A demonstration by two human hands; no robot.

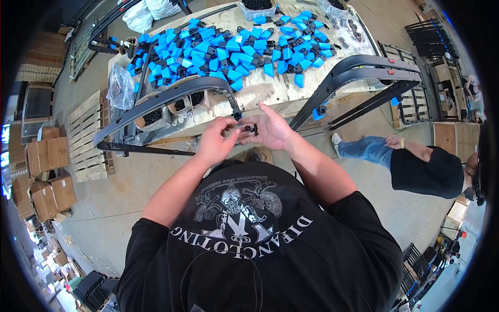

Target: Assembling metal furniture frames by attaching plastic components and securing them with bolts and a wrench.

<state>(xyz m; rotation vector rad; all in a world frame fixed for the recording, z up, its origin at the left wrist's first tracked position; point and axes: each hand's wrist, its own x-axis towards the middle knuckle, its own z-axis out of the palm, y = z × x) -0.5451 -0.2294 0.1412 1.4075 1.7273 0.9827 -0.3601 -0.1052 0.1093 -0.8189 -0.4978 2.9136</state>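
My right hand [274, 130] is turned palm up, its thumb raised, and several small black bolts [252, 128] lie across its fingers. Close beside it, my left hand [217, 139] has its fingers bent together toward the thumb at the edge of the bolts. Whatever may be between those fingertips is too small to make out. Just beyond both hands is the end of a black curved tube frame [176, 93], which leans against the table on the left. Another black tube frame [358, 71] with blue pieces on it stands to the right.
A wooden table [254, 96] carries a large heap of blue and black plastic parts [228, 49]. Boxes of small black parts [152, 117] stand along its near edge. A wooden pallet [87, 138] and cartons [48, 156] are at left. Another person [423, 165] is at right.
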